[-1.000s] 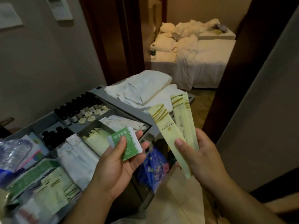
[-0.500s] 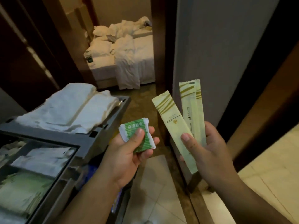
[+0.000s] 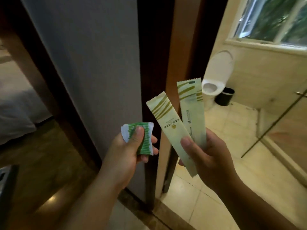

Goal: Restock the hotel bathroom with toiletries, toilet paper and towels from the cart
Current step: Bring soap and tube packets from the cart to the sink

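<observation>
Evidently for one trip, the left hand (image 3: pixel 126 156) pinched a green packet (image 3: pixel 145 141), the right hand (image 3: pixel 211 161) two long sachets (image 3: pixel 167 123), likely fanned for sorting. Both hung short of the toilet (image 3: pixel 214 80).

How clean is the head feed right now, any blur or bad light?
Head view: white-framed window smeared by motion blur; tiled bathroom floor bright, white bed at left dim; dark wooden door frame leans from the wide lens; long pale-yellow sachets in the right hand fairly sharp, print unreadable; small green-striped packet in the left hand softer.
</observation>
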